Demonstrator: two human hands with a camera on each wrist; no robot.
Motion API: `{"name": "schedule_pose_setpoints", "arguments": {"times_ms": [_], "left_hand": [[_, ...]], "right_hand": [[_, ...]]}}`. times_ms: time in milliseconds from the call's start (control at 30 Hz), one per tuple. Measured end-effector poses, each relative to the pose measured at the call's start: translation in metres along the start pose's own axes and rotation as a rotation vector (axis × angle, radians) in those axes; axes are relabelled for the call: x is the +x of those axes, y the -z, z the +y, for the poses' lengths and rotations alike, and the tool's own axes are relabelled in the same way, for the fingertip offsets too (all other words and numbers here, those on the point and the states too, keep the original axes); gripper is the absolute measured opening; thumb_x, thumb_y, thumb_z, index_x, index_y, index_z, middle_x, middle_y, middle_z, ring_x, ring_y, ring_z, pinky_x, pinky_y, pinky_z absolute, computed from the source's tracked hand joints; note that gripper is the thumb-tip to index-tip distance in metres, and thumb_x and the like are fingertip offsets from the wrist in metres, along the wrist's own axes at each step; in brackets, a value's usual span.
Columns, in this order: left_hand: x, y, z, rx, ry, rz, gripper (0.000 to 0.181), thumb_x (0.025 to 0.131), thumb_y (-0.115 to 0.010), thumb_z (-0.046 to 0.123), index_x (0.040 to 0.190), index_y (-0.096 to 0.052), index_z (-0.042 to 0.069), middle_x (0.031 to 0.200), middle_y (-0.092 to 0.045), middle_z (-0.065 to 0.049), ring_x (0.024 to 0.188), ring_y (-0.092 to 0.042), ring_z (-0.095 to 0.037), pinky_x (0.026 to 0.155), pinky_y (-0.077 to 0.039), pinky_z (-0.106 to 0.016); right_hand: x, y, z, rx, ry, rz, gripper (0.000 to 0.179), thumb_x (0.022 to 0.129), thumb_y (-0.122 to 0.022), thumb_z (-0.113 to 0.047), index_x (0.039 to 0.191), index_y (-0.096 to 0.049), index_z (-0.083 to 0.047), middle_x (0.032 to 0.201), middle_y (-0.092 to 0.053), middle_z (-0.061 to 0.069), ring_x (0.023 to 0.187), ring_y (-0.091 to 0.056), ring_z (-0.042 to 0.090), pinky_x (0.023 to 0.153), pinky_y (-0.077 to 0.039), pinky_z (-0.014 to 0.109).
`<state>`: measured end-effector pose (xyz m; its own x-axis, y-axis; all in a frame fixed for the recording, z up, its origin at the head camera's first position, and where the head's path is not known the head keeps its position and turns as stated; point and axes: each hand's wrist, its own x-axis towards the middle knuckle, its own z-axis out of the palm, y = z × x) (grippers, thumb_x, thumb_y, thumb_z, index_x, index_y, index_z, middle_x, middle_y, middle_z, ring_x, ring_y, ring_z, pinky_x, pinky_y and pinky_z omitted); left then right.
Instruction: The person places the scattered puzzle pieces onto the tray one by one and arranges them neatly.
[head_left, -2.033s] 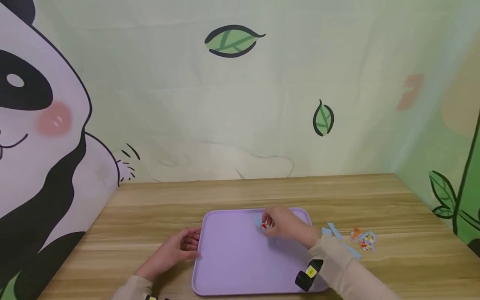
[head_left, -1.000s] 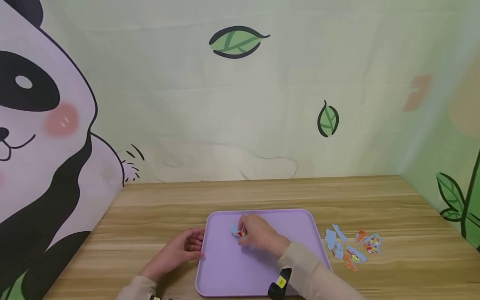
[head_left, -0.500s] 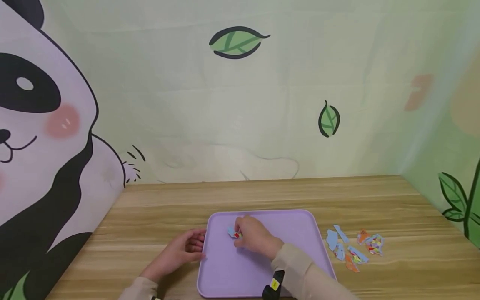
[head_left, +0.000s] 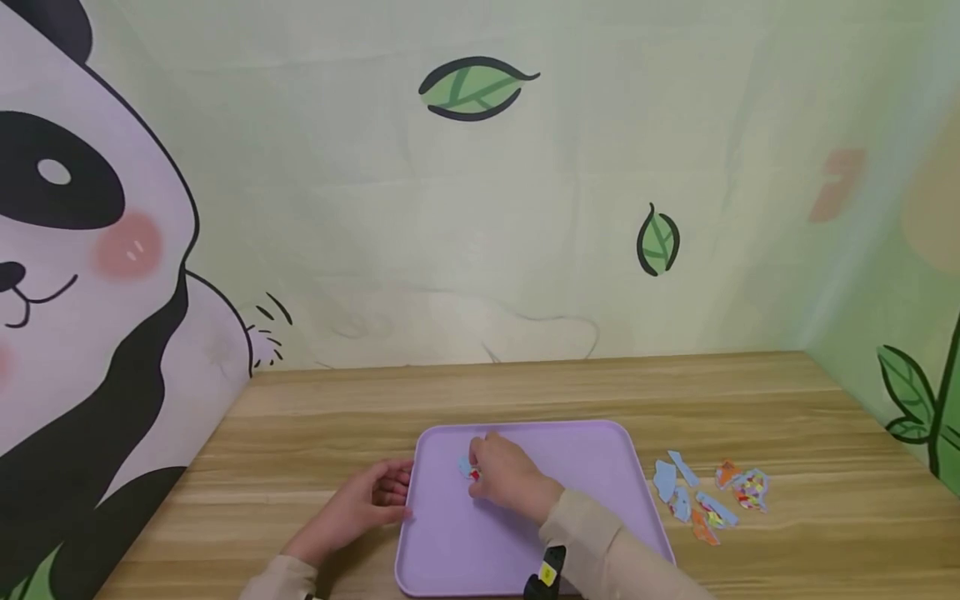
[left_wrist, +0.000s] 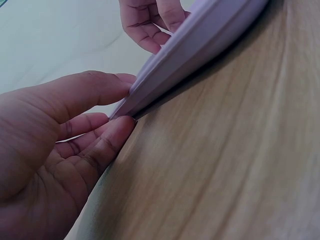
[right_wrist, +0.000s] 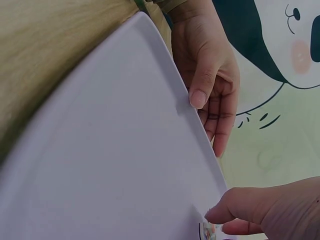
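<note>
The fingers (head_left: pixel 480 451) of the right hand (head_left: pixel 513 477) are clamping on a small blue and multicoloured piece (head_left: pixel 464 467), with the thumb opposing them. The piece is sitting over the far left part of the lilac tray (head_left: pixel 457 546), close to its surface; whether it is touching the tray, the views are not showing clearly. The left hand (head_left: pixel 351 510) is gripping the tray's left edge, its thumb bearing on the rim and its fingers lying against the outer side. The tray is resting flat on the wood-grain counter (head_left: pixel 330 425). Beyond its right edge, several blue pieces (head_left: pixel 664 480), orange pieces (head_left: pixel 703 528) and a multicoloured piece (head_left: pixel 752 490) are lying near one another. A panda drawing (head_left: pixel 67 350) is covering the wall at the left.
</note>
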<state>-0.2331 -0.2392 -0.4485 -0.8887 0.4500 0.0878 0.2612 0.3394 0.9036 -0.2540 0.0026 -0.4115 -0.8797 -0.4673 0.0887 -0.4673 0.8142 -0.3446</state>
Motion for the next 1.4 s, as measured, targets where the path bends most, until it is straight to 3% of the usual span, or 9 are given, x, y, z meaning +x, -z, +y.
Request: {"name": "schedule_pose_setpoints", "arguments": {"times_ms": [400, 833, 1033, 1400], "left_hand": [[0.001, 0.0, -0.003, 0.012, -0.009, -0.004, 0.064, 0.082, -0.073, 0.005, 0.133, -0.041, -0.016, 0.113, -0.057, -0.028, 0.094, -0.058, -0.007, 0.084, -0.052, -0.019], [0.0, 0.001, -0.003, 0.007, -0.023, -0.003, 0.065, 0.082, -0.073, 0.006, 0.133, -0.041, -0.016, 0.113, -0.057, -0.028, 0.094, -0.059, -0.009, 0.084, -0.053, -0.02], [-0.001, 0.001, -0.004, 0.006, -0.016, -0.002, 0.064, 0.082, -0.073, 0.006, 0.134, -0.041, -0.015, 0.114, -0.057, -0.028, 0.094, -0.058, -0.007, 0.084, -0.052, -0.019], [-0.001, 0.001, -0.004, -0.002, -0.009, -0.002, 0.064, 0.082, -0.073, 0.006, 0.134, -0.041, -0.015, 0.115, -0.057, -0.027, 0.096, -0.059, -0.014, 0.084, -0.052, -0.02]], "right_hand": [[-0.005, 0.009, 0.002, -0.064, 0.019, 0.002, 0.03, 0.071, -0.076, -0.016, 0.095, -0.061, -0.007, 0.082, -0.056, 0.002, 0.071, -0.051, 0.014, 0.065, -0.048, 0.028], [-0.013, 0.035, 0.008, 0.069, -0.005, -0.003, 0.033, 0.081, -0.074, -0.022, 0.109, -0.062, -0.009, 0.1, -0.066, 0.007, 0.081, -0.06, 0.018, 0.069, -0.049, 0.031], [-0.021, 0.049, 0.014, 0.081, 0.023, 0.068, 0.031, 0.082, -0.073, -0.019, 0.109, -0.062, -0.007, 0.098, -0.063, 0.008, 0.076, -0.057, 0.018, 0.066, -0.049, 0.033], [-0.041, 0.068, 0.029, 0.041, 0.033, 0.198, 0.028, 0.08, -0.074, -0.017, 0.105, -0.063, -0.009, 0.094, -0.061, 0.004, 0.073, -0.057, 0.012, 0.06, -0.046, 0.023]]}}
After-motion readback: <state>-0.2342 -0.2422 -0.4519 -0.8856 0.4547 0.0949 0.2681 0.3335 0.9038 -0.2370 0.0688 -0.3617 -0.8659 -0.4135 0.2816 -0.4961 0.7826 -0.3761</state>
